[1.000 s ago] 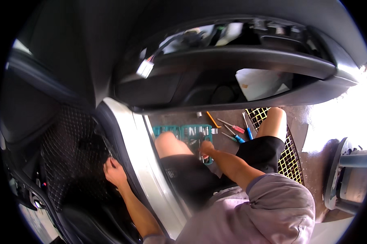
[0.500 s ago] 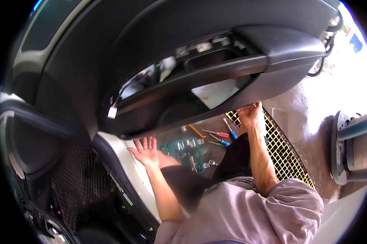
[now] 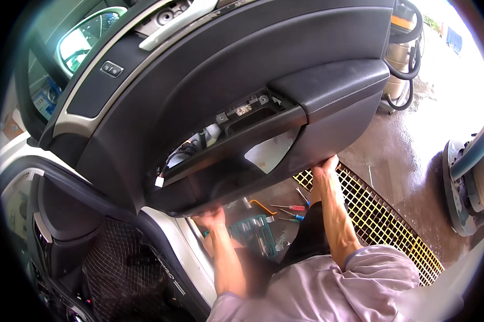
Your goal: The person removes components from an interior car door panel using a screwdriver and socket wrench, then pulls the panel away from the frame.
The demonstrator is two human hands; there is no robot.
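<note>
A large dark car door panel [image 3: 338, 137] spans the middle of the view, with an opening along its armrest where wires and metal brackets show. A white connector [image 3: 159, 182] hangs by its wire at the opening's left end. My right hand [image 3: 327, 169] grips the panel's lower edge toward the right, its fingertips partly hidden behind it. Farther left along the same edge, my left hand [image 3: 212, 217] is closed at the panel's underside, and its fingers are mostly covered by the panel.
On the floor below lie a teal tool case [image 3: 255, 236], a red-handled screwdriver [image 3: 297, 207], a blue-handled one [image 3: 295, 217] and an orange bent tool [image 3: 262, 205]. A yellow floor grate [image 3: 381, 225] runs right. A vacuum cleaner [image 3: 400, 59] stands beyond; the car's sill [image 3: 172, 231] is left.
My left hand has gone from open, palm up below the panel, to the panel's lower edge. My right hand stays at that edge. The view has shifted, showing more of the door's top and the mirror.
</note>
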